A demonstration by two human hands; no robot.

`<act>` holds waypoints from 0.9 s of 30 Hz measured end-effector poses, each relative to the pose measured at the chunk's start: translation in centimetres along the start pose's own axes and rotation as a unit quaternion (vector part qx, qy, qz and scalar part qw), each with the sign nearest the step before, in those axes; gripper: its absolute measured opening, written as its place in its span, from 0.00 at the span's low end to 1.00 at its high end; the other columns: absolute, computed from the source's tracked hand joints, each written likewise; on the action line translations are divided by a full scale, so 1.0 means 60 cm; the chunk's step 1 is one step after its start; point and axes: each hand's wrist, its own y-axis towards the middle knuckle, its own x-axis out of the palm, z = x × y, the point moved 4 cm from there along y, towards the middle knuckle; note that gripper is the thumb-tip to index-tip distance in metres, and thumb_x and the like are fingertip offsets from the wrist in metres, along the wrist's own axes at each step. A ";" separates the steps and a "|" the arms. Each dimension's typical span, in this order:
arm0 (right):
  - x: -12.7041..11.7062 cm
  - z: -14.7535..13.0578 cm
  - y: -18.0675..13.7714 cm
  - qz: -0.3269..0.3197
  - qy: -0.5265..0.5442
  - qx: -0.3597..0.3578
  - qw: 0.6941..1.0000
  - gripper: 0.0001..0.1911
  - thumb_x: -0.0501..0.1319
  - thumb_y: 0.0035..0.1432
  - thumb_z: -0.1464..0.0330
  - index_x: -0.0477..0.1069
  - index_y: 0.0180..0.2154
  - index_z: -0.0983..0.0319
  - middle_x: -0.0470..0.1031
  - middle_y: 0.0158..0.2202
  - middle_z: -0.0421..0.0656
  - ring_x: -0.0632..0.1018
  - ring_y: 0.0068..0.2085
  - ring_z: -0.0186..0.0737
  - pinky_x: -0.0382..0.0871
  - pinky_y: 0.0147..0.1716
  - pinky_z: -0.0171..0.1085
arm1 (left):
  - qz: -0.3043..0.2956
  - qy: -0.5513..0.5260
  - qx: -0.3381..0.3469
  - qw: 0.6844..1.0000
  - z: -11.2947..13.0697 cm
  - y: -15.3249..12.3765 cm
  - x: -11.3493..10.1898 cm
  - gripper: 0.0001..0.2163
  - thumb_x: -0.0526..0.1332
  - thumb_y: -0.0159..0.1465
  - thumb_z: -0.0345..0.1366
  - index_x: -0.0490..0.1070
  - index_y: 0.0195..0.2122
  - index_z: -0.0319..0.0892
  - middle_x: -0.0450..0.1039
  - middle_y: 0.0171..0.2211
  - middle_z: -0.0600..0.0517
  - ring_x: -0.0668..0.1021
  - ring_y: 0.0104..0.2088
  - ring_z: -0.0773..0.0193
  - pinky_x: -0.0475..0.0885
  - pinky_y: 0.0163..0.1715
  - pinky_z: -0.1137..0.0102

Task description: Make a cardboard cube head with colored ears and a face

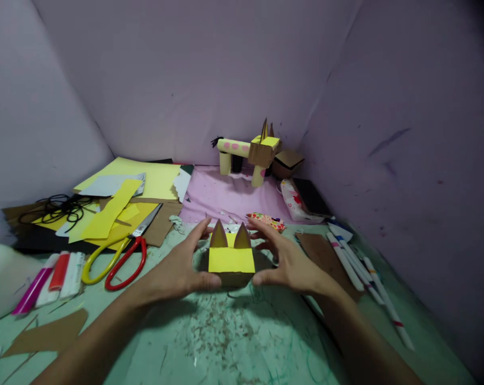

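Note:
A small cardboard box (231, 260) with a yellow paper top and two pointed brown ears sits on the green mat at centre. My left hand (181, 266) cups its left side, thumb at the front corner, fingers reaching behind. On the other side my right hand (286, 259) does the same, thumb at the front right corner. Both hands are spread around the box and touch it. At the back stands a finished cardboard animal (250, 152) with a pink-spotted tube body and a yellow-topped head.
Yellow and red scissors (119, 254), yellow paper sheets (117, 200) and black cord (59, 207) lie at left. Glue sticks and a pink marker (49, 280) are at far left. Several markers (362, 264) and brown card (320, 251) lie at right. Purple walls close in.

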 end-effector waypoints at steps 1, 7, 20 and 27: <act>0.007 0.001 -0.001 -0.031 0.006 0.000 1.000 0.53 0.75 0.34 0.67 0.55 0.62 0.57 0.59 0.61 0.51 0.64 0.57 0.56 0.61 0.53 0.52 | -0.021 0.011 -0.007 1.000 -0.001 -0.003 0.002 0.50 0.72 0.44 0.39 0.45 0.65 0.43 0.52 0.64 0.42 0.59 0.62 0.44 0.54 0.60 0.54; 0.037 0.011 0.005 -0.055 0.114 0.013 0.992 0.46 0.72 0.36 0.76 0.59 0.58 0.57 0.67 0.56 0.49 0.69 0.56 0.52 0.62 0.54 0.50 | -0.015 0.015 0.008 1.000 0.009 -0.006 0.018 0.40 0.70 0.45 0.29 0.57 0.60 0.42 0.67 0.56 0.41 0.70 0.54 0.46 0.63 0.54 0.55; 0.061 0.001 0.005 0.030 0.310 0.034 0.950 0.24 0.68 0.45 0.65 0.71 0.47 0.60 0.75 0.49 0.47 0.73 0.52 0.51 0.63 0.54 0.48 | 0.058 -0.256 -0.010 0.965 -0.003 -0.001 0.041 0.34 0.69 0.50 0.40 0.59 0.55 0.35 0.71 0.51 0.39 0.73 0.51 0.49 0.69 0.49 0.62; 0.059 0.016 0.004 0.086 0.242 0.041 0.966 0.24 0.68 0.46 0.63 0.71 0.46 0.61 0.77 0.46 0.47 0.75 0.49 0.54 0.67 0.49 0.49 | 0.053 -0.253 0.011 0.966 0.020 -0.012 0.065 0.29 0.67 0.52 0.40 0.61 0.53 0.37 0.73 0.49 0.42 0.75 0.49 0.48 0.70 0.48 0.60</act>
